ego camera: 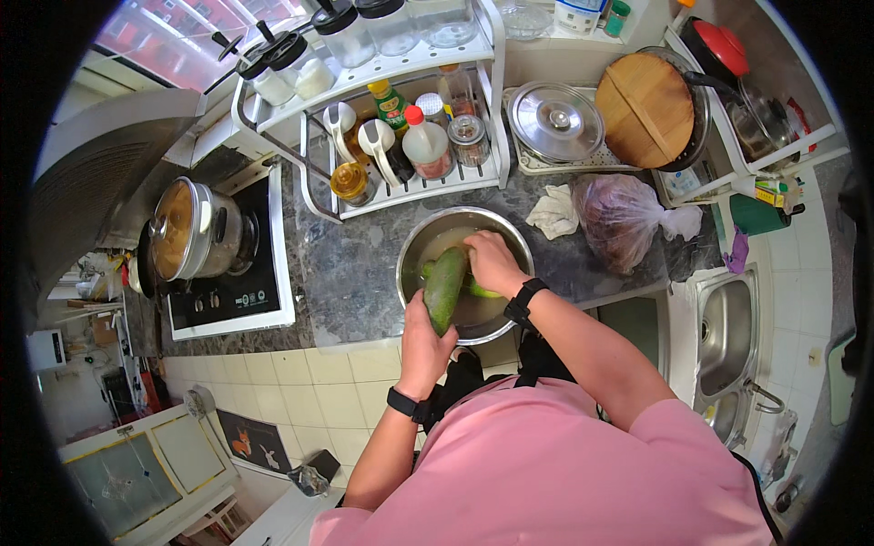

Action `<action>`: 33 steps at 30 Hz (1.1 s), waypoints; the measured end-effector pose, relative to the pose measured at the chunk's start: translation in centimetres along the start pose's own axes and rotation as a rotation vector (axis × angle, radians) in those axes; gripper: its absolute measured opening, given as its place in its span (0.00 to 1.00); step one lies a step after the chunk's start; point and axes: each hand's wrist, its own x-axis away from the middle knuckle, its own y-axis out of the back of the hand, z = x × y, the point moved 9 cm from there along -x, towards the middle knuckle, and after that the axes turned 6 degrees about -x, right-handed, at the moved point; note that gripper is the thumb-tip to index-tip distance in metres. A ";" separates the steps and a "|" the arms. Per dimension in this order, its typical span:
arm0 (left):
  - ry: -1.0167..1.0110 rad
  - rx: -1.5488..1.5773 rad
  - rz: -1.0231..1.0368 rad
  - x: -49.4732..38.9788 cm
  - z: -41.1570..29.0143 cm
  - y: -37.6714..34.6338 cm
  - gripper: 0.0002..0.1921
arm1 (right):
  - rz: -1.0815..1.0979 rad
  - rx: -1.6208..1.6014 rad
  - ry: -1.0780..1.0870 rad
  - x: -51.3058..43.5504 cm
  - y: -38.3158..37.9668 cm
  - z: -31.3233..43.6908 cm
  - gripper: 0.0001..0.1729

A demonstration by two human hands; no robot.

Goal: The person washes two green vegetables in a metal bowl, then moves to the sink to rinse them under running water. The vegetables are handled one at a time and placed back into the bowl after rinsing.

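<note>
A steel basin (524, 240) of cloudy water stands at the counter's front edge. My left hand (427, 338) grips the lower end of a long green radish-like vegetable (445, 286), tilted over the basin. Beside its upper end, my right hand (493, 261) is curled over the water. Its fingertips point down and are partly hidden, so whether they hold anything does not show. Below that hand, more green produce (481, 289) sits in the basin, mostly covered. Another bit of green shows left of the held vegetable.
Behind the basin is a white rack (437, 188) with bottles and jars. To the right lie a white cloth (553, 213) and a tied plastic bag (611, 222), near the sink (727, 341). A lidded pot (194, 228) stands on the stove (232, 300) at left.
</note>
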 end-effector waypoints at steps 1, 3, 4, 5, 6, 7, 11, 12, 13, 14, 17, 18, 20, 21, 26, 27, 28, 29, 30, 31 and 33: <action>0.027 0.035 0.006 0.2 0.6 0.0 0.39 | -0.014 0.039 -0.067 0.0 -0.3 -1.4 0.17; 0.065 0.078 -0.006 0.4 1.7 0.3 0.39 | -0.062 0.116 -0.179 -0.3 -0.9 -3.6 0.22; 0.080 0.081 -0.003 0.5 2.1 0.4 0.39 | -0.095 0.059 -0.214 -0.6 -1.4 -4.1 0.23; 0.081 0.095 -0.005 0.6 2.3 0.4 0.39 | -0.161 0.014 -0.261 -0.8 -1.4 -4.7 0.24; 0.091 0.101 -0.001 0.7 2.6 0.4 0.39 | -0.146 0.061 -0.325 -1.0 -2.1 -5.1 0.26; 0.103 0.104 0.005 0.8 2.8 0.4 0.39 | -0.062 0.021 -0.434 -1.3 -3.1 -5.8 0.23; 0.058 0.108 -0.016 1.0 2.5 0.5 0.39 | -0.224 -0.107 -0.324 -1.4 -1.2 -2.5 0.19; 0.039 0.103 -0.017 1.0 2.2 0.4 0.39 | -0.227 -0.204 -0.217 -0.7 -0.6 -0.8 0.18; 0.015 0.098 -0.020 0.8 1.9 0.4 0.39 | -0.219 -0.352 -0.108 0.2 -0.1 1.2 0.15; 0.015 0.088 -0.027 0.5 1.7 0.4 0.40 | -0.266 -0.365 0.138 1.4 1.0 4.6 0.11; 0.000 0.059 -0.036 -0.1 1.0 0.5 0.40 | -0.147 -0.159 0.423 6.3 0.9 10.4 0.20; -0.012 0.057 -0.036 -0.3 0.6 0.5 0.40 | -0.022 -0.170 0.390 6.2 0.1 10.8 0.22; -0.042 0.016 -0.029 -0.5 -0.2 0.5 0.40 | 0.131 -0.118 0.350 5.7 -0.9 10.9 0.26; -0.031 0.015 -0.012 -0.5 -0.4 0.4 0.40 | 0.070 -0.171 0.262 4.8 -0.2 10.0 0.27; -0.068 -0.012 0.004 -0.5 -1.2 0.6 0.40 | 0.154 -0.167 0.209 3.8 -1.0 7.9 0.31; -0.070 -0.009 0.000 -0.3 -1.2 0.6 0.40 | 0.237 -0.140 0.187 4.2 -1.9 7.4 0.31; -0.076 -0.020 0.012 -0.3 -1.2 0.5 0.40 | 0.196 -0.138 0.164 4.2 -1.6 7.0 0.32; -0.058 -0.014 0.018 -0.1 -1.1 0.4 0.40 | 0.107 -0.238 0.086 4.0 -0.8 6.1 0.31; -0.045 -0.011 0.026 0.0 -0.9 0.3 0.40 | 0.050 -0.315 0.083 4.2 -0.3 5.9 0.31; -0.065 -0.009 0.015 -0.1 -1.1 0.4 0.40 | -0.026 -0.405 0.055 4.1 0.4 5.4 0.31; -0.056 -0.018 0.024 -0.1 -0.9 0.2 0.39 | 0.066 -0.333 0.126 4.4 -0.5 6.1 0.30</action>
